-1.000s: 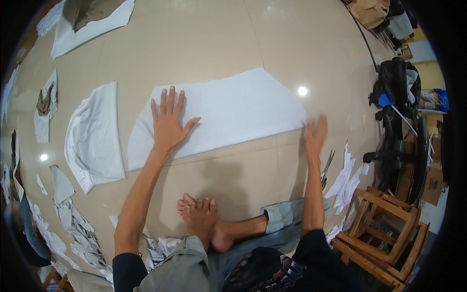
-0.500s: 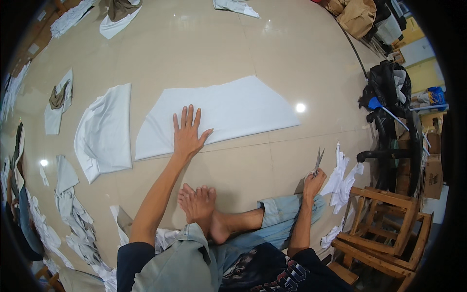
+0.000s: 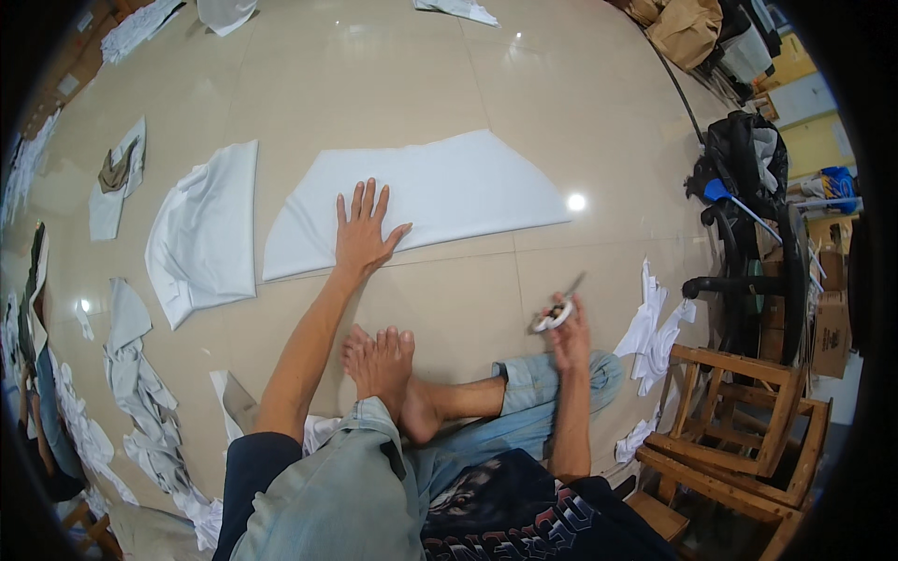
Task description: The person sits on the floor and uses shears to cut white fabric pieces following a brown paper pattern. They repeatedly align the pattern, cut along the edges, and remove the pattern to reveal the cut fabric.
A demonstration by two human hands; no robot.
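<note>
White fabric piece [image 3: 458,192] laid flat on tiled floor [image 3: 617,150], beyond the bare feet [image 3: 379,365], approx mid-view. Judged light, soft & limp; prob. little stiffness of its own, likely to slip on glossy tile and to ruck up if pushed sideways. Not fragile, but easily creased or soiled. For steadying, best pressed w/ a flat palm; for lifting, best pinched at R tip or along near edge, w/ both ends supported so sag is limited. Scissors [image 3: 559,315] judged rigid, fairly light; best held by the handle, pts kept clear of cloth & skin.

Looks: plain white, no pattern seen; near edge almost straight, far edge raised to a blunt peak R of middle, then sloped down to R tip; L end slanted. No. of layers can't be told.

Grip: L hand [image 3: 363,245] spread wide, palm down on fabric, nothing grasped. R hand [image 3: 569,335] closed on scissors at white handle, near R knee, well apart from fabric; blurred, so blade gap can't be told. Second white piece [image 3: 213,238] seen just L of the first, not touching; white scraps [image 3: 655,327] seen to R of R hand
</note>
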